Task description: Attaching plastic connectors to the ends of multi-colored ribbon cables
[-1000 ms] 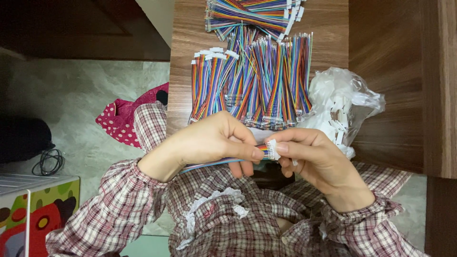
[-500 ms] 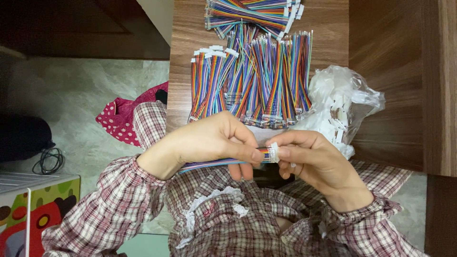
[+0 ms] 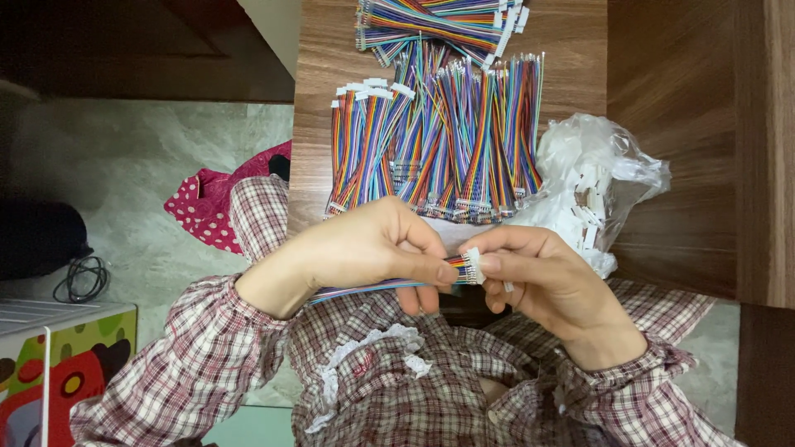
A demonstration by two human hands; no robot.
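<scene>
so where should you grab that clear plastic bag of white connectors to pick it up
Probably by the loose crumpled film at the top of the plastic bag, coming from its open far-right side. The film bunches up free there, while the white connectors weigh down the lower part near the right hand and the wire bundles.

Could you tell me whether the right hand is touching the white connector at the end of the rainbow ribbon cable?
Touching. The head view shows the right hand with thumb and fingertips closed directly on the white connector, no gap visible.
</scene>
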